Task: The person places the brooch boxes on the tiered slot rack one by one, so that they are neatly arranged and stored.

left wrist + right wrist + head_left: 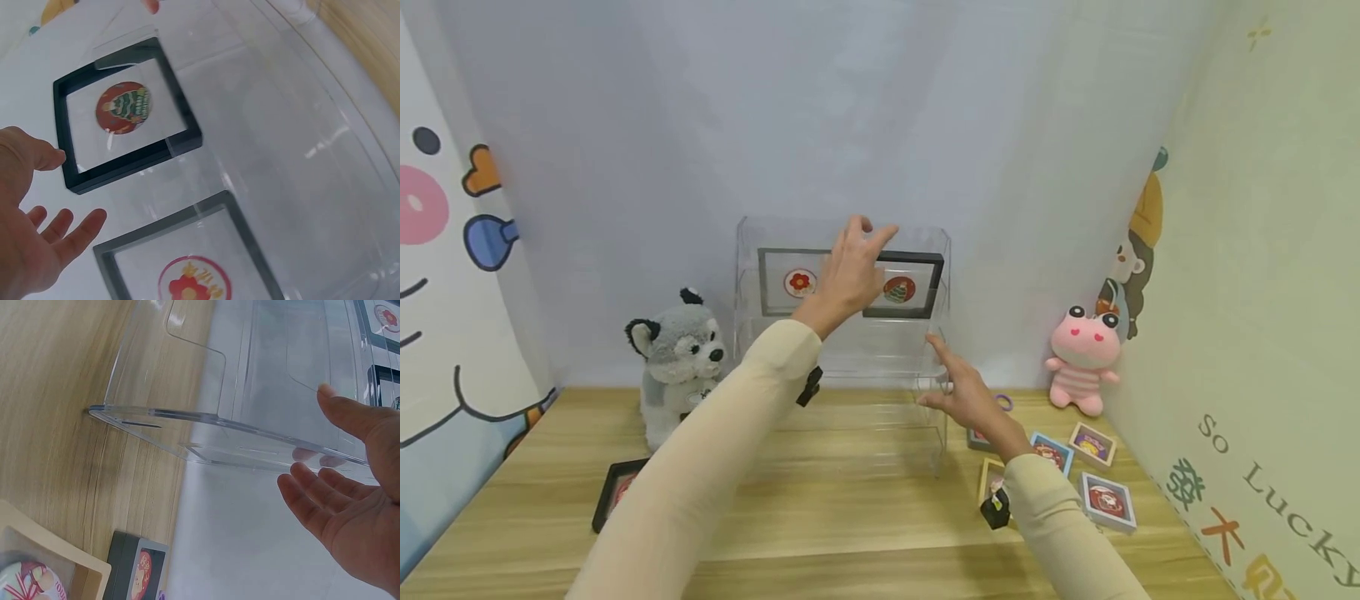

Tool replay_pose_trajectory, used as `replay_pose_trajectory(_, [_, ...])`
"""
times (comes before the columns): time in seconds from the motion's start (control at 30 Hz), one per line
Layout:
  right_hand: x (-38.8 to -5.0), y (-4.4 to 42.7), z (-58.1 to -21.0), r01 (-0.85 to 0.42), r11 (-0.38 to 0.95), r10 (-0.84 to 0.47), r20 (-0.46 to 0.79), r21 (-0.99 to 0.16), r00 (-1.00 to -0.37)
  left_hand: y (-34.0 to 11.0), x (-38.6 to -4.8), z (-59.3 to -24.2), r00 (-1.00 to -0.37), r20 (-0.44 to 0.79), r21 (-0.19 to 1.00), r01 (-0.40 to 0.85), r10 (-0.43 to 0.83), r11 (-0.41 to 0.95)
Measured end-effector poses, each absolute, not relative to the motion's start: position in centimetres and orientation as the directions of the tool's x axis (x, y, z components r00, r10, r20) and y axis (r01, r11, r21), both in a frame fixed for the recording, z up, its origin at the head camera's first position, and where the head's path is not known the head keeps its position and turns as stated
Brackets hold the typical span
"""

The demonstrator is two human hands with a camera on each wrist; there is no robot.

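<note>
A clear stepped acrylic rack [850, 367] stands on the table. On its top tier are a dark frame with a Christmas-tree badge [899, 289] and, to its left, a grey frame with a red-flower badge [800, 282]. Over the gap between them is my left hand [850, 271], fingers spread. In the left wrist view its thumb [49, 157] is at the edge of the dark frame [134, 153]; whether they touch I cannot tell. My right hand [966, 396] is beside the rack's right side panel [250, 434], its thumb and fingers apart, holding nothing.
Several small framed badges lie at the right, among them a white one [1107, 502] and a blue one [1051, 452]. A black frame [612, 492] is at the left. A grey husky plush [681, 358] and a pink plush [1084, 358] sit near the back curtain.
</note>
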State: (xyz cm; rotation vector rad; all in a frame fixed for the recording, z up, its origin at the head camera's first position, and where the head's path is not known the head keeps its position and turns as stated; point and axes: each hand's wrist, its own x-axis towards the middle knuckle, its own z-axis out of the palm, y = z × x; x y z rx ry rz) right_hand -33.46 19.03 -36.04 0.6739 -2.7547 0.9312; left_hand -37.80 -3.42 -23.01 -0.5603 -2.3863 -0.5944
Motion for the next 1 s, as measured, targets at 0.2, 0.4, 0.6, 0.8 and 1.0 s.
replay_pose_trajectory(0.2, [-33.5, 19.1, -36.1, -0.463, 0.709, -0.363, 0.288, -0.532, -0.886, -5.0, -36.5, -22.0, -0.663, 0.696, 0.243, 0.579, 0.276, 0.779])
replay_pose_trajectory(0.4, [-33.6, 19.2, -36.0, -0.470, 0.711, -0.358, 0.306, -0.522, -0.882, -7.8, -35.1, -22.3, -0.640, 0.703, 0.250, 0.630, 0.309, 0.735])
replay_pose_trajectory(0.6, [-33.5, 19.2, -36.2, -0.471, 0.707, -0.364, 0.299, -0.527, -0.882, -11.1, -33.3, -23.9, -0.624, 0.710, 0.215, 0.634, 0.327, 0.743])
replay_pose_trajectory(0.8, [-33.6, 19.1, -36.3, -0.461, 0.716, -0.364, 0.282, -0.525, -0.888, -14.3, -30.8, -25.5, -0.626, 0.715, 0.232, 0.633, 0.312, 0.738])
replay_pose_trajectory(1.0, [-33.5, 19.0, -36.3, -0.442, 0.720, -0.355, 0.264, -0.534, -0.897, -17.2, -28.6, -27.2, -0.603, 0.734, 0.190, 0.624, 0.313, 0.758])
